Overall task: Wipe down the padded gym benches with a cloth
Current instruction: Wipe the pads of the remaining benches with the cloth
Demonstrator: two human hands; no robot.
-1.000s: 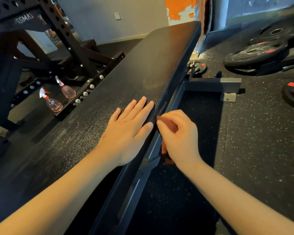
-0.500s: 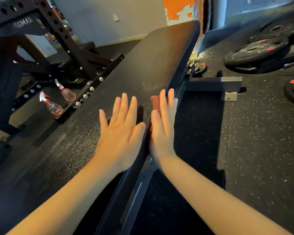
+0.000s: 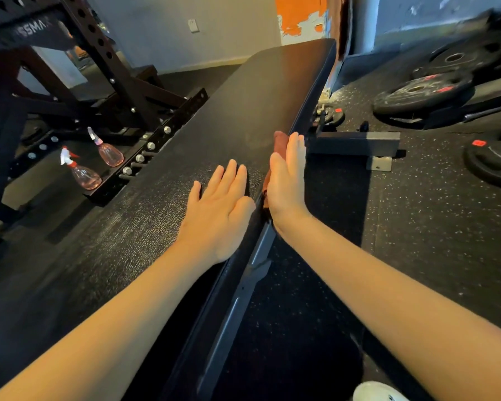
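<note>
Left hand (image 3: 217, 211) lies flat, fingers straight, on the bench surface (image 3: 252, 111); right hand (image 3: 285, 183), fingers straight, presses a reddish cloth (image 3: 279, 141) against its side edge.

Bare from the wrists down to the lower edge of the frame: left forearm (image 3: 113, 322) and right forearm (image 3: 388, 285), both slim and smooth, narrowing toward the wrists. No more of either arm visible past the frame's edge.

On the left hand (image 3: 217, 204), seen from the back: four long fingers and a thumb, knuckles only faintly marked, slight tendon ridges behind them.

Of the right hand (image 3: 287, 180), only the thumb side and back in view, the remaining fingers hidden behind. Nails on both too small to judge.

Low in the right corner, the rounded toe of a white shoe (image 3: 378, 392), with a small dark mark on its upper, the rest cut off.
</note>
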